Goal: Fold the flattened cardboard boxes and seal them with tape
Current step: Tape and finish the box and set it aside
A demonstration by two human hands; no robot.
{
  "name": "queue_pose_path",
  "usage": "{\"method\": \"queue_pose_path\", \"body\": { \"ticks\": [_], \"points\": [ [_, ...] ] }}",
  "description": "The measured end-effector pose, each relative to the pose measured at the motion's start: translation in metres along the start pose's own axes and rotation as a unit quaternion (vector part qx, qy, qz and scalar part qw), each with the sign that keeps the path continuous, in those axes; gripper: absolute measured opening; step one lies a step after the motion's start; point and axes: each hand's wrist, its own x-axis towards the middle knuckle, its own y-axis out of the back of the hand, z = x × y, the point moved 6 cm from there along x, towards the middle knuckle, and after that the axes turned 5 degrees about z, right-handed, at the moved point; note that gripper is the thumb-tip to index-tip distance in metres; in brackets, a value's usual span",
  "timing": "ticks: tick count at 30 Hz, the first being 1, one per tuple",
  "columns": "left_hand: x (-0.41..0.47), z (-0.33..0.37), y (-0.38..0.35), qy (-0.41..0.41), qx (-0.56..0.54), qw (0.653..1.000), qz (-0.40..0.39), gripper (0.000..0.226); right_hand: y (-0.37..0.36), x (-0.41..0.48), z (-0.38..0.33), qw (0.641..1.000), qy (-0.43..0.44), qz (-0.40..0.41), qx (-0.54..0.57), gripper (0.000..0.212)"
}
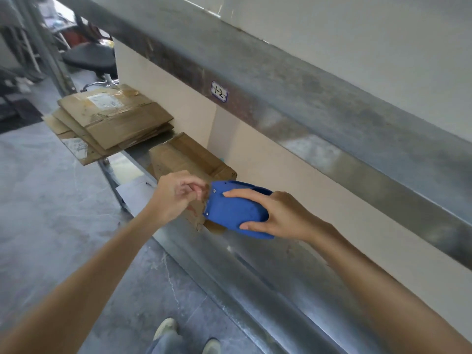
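My right hand (277,215) grips a blue tape dispenser (235,210) just above the metal bench, fingers over its top and thumb under it. My left hand (176,195) is at the dispenser's front end, its fingertips pinched together there; the tape itself is too thin to make out. Behind both hands stands a folded-up cardboard box (189,157) on the bench. A stack of flattened cardboard boxes (109,118) lies further along the bench, overhanging its left edge.
The metal bench (255,277) runs diagonally, with a raised steel shelf (281,80) above it carrying a label "1-2" (219,92). A sheet of paper (136,192) lies at the bench edge. Grey floor lies to the left; a black stool (89,57) stands beyond the stack.
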Motion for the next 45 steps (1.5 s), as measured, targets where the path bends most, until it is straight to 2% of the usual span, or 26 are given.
{"method": "queue_pose_path", "body": {
  "ticks": [3,6,12,19,31,35,41,45],
  "points": [
    [-0.015,-0.010,0.018,0.019,0.005,0.998,0.052,0.035,0.011,-0.003,0.020,0.999,-0.014,-0.003,-0.040,0.069],
    [-0.023,-0.009,0.011,0.019,0.012,0.998,0.062,0.032,0.017,0.001,0.034,0.998,-0.014,-0.006,-0.066,0.069],
    [-0.033,-0.025,-0.010,0.112,-0.008,0.991,0.078,0.035,0.013,0.002,0.051,0.995,-0.011,-0.028,-0.098,0.069],
    [-0.032,-0.029,-0.019,0.125,-0.059,0.985,0.105,0.043,0.015,0.008,0.053,0.993,-0.012,-0.020,-0.116,0.069],
    [-0.015,-0.037,-0.016,0.019,-0.032,0.994,0.105,0.037,0.013,0.014,0.054,0.988,-0.035,-0.040,-0.143,0.067],
    [-0.009,-0.046,-0.017,-0.003,-0.025,0.992,0.122,0.035,0.014,0.016,0.051,0.985,-0.044,-0.032,-0.163,0.065],
    [-0.010,-0.049,-0.021,-0.085,-0.002,0.987,0.135,0.032,0.015,0.017,0.043,0.984,-0.051,-0.010,-0.170,0.064],
    [-0.009,-0.055,-0.021,-0.106,0.048,0.984,0.137,0.028,0.014,0.014,0.042,0.981,-0.061,-0.016,-0.186,0.064]
  ]
}}
